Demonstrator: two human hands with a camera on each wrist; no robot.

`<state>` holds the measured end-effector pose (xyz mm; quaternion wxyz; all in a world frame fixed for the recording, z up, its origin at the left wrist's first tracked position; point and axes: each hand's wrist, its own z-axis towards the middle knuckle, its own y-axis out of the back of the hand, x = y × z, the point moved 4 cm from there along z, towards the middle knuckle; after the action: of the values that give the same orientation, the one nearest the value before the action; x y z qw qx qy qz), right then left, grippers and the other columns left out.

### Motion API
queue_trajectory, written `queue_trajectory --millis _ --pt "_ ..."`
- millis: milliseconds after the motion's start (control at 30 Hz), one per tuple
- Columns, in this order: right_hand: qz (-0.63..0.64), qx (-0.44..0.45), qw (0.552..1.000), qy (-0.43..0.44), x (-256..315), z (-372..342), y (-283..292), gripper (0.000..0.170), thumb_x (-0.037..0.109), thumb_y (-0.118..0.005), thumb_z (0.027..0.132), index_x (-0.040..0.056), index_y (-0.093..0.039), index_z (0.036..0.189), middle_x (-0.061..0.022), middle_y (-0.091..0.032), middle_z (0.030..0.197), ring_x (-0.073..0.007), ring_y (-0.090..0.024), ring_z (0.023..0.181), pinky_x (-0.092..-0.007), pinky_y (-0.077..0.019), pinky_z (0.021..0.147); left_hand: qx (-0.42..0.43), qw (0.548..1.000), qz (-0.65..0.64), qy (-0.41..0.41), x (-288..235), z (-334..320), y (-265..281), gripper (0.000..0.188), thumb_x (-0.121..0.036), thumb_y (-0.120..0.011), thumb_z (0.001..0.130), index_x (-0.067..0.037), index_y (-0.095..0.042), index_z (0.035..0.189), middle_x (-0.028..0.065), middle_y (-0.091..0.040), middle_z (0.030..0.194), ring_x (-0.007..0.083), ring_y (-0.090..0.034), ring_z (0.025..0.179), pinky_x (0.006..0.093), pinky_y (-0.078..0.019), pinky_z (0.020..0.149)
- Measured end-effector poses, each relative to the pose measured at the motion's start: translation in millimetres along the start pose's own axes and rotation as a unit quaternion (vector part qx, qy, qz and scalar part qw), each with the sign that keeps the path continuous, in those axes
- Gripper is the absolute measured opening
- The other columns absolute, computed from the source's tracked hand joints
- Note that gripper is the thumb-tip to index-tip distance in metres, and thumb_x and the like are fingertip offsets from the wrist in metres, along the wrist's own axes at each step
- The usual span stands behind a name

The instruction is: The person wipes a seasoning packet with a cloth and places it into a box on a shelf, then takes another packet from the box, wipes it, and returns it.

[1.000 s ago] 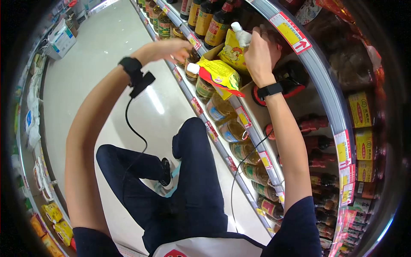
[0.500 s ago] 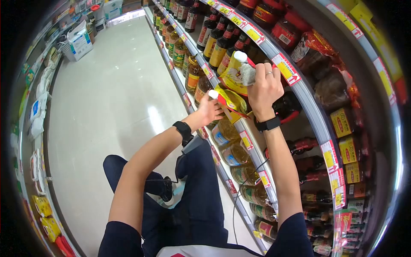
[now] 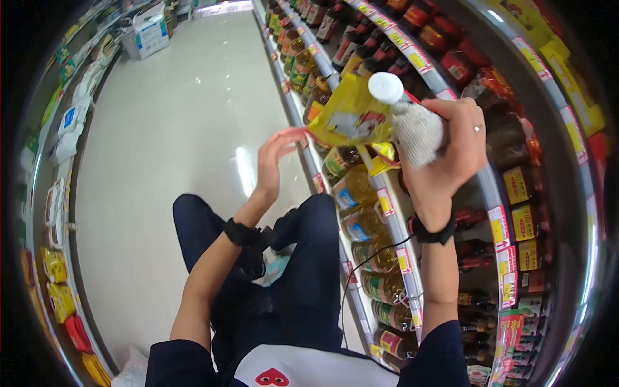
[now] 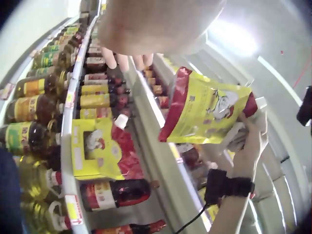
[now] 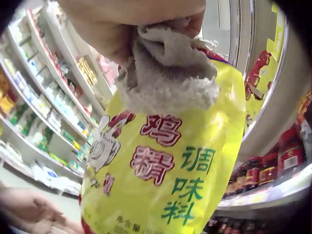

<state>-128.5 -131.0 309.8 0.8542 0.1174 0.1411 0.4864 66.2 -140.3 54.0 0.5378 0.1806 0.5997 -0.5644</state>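
Note:
My right hand [image 3: 454, 142] holds up a yellow chicken bouillon pouch [image 3: 351, 116] by its upper end, together with a bunched grey cloth [image 3: 418, 132]. A white cap [image 3: 385, 87] sticks out beside the cloth. Red and green lettering covers the pouch front [image 5: 156, 146] in the right wrist view. My left hand [image 3: 274, 158] has its fingers extended, fingertips right at the pouch's red bottom edge in the head view. Below, on the shelf, a yellow display box [image 4: 80, 161] contains another capped pouch [image 4: 129, 151].
Oil bottles [image 3: 358, 187] line the low shelf, and dark sauce bottles [image 4: 117, 192] stand near the display box. A shelf edge with price tags [image 3: 500, 238] curves along the right. Across the aisle floor [image 3: 187, 116], bagged goods [image 3: 61, 300] fill the left shelf.
My right hand has lifted the pouch and cloth out from the shelf, up toward the head camera. My left hand came in to the second pouch, then moved back left beside the lifted pouch's bottom.

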Motion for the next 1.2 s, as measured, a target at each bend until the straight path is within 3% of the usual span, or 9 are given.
queue_trajectory --millis 67,200,267,300,400,567,633,900,1200 --pt "0.064 0.060 0.994 -0.059 22 -12 2 0.022 0.002 -0.072 0.062 0.0025 -0.060 0.081 -0.0083 -0.054 0.073 -0.0208 -0.055 0.065 -0.0292 -0.0414 0.061 0.041 0.988 0.092 -0.115 -40 -20 12 0.050 -0.035 -0.041 0.097 0.003 -0.056 0.126 0.0132 -0.063 0.122 0.0214 -0.057 0.117 0.0359 -0.0404 0.102" --pt "0.188 0.143 0.961 -0.142 52 -45 -6 0.027 -0.003 -0.071 0.059 0.0020 -0.056 0.082 -0.0050 -0.051 0.074 -0.0154 -0.052 0.069 -0.0258 -0.0417 0.067 0.285 0.922 -0.007 0.263 -52 -91 19 0.079 -0.053 -0.049 0.092 0.003 -0.036 0.146 0.0139 -0.046 0.145 0.0221 -0.044 0.133 0.0353 -0.0290 0.113" --pt "0.247 0.183 0.925 -0.222 51 -60 -13 0.026 -0.007 -0.071 0.064 0.0025 -0.056 0.083 -0.0031 -0.052 0.076 -0.0123 -0.051 0.071 -0.0246 -0.0410 0.070 0.363 0.895 -0.065 0.250 -43 -125 12 0.101 -0.065 -0.057 0.084 0.002 -0.024 0.151 0.0142 -0.032 0.154 0.0226 -0.032 0.141 0.0359 -0.0230 0.115" --pt "0.264 0.190 0.904 -0.276 53 -63 -18 0.027 0.000 -0.071 0.057 0.0019 -0.057 0.081 -0.0077 -0.052 0.075 -0.0205 -0.053 0.067 -0.0274 -0.0417 0.066 0.338 0.869 -0.342 0.116 -56 -131 -7 0.057 -0.033 -0.052 0.100 -0.001 -0.036 0.145 0.0116 -0.049 0.143 0.0195 -0.051 0.127 0.0346 -0.0417 0.106" --pt "0.281 0.221 0.888 -0.290 72 -75 -25 0.029 -0.001 -0.071 0.056 0.0015 -0.057 0.081 -0.0085 -0.053 0.076 -0.0215 -0.054 0.068 -0.0278 -0.0422 0.067 0.254 0.922 -0.127 0.264 -30 -159 -5 0.106 -0.055 -0.077 0.072 -0.001 -0.028 0.149 0.0129 -0.047 0.142 0.0213 -0.048 0.129 0.0357 -0.0378 0.108" --pt "0.273 0.253 0.893 -0.252 87 -88 -16 0.031 -0.001 -0.070 0.056 0.0014 -0.060 0.086 -0.0096 -0.057 0.081 -0.0236 -0.057 0.075 -0.0291 -0.0435 0.072 0.224 0.864 -0.299 0.338 -10 -195 -7 0.084 -0.039 -0.075 0.079 -0.001 -0.036 0.144 0.0142 -0.054 0.135 0.0242 -0.056 0.121 0.0364 -0.0439 0.103" --pt "0.305 0.261 0.849 -0.344 85 -101 -13 0.034 -0.003 -0.069 0.058 0.0014 -0.060 0.090 -0.0094 -0.058 0.084 -0.0223 -0.058 0.079 -0.0288 -0.0435 0.076 0.199 0.812 -0.386 0.390 1 -208 -6 0.070 -0.035 -0.067 0.087 -0.001 -0.041 0.142 0.0157 -0.058 0.132 0.0263 -0.060 0.115 0.0380 -0.0469 0.100" --pt "0.234 0.237 0.814 -0.476 78 -102 22 0.037 -0.008 -0.071 0.076 0.0033 -0.061 0.109 -0.0034 -0.061 0.102 -0.0122 -0.055 0.096 -0.0257 -0.0433 0.086 0.177 0.805 -0.428 0.371 -15 -201 -50 0.050 -0.032 -0.055 0.093 0.001 -0.051 0.132 0.0163 -0.065 0.119 0.0256 -0.067 0.100 0.0384 -0.0520 0.093" --pt "0.216 0.274 0.873 -0.342 102 -130 30 0.059 -0.004 -0.073 0.072 0.0044 -0.053 0.127 -0.0132 -0.053 0.119 -0.0281 -0.052 0.114 -0.0369 -0.0395 0.101 0.101 0.792 -0.500 0.335 -39 -190 -41 0.053 -0.037 -0.054 0.093 -0.001 -0.049 0.132 0.0165 -0.066 0.116 0.0257 -0.069 0.095 0.0384 -0.0564 0.085"
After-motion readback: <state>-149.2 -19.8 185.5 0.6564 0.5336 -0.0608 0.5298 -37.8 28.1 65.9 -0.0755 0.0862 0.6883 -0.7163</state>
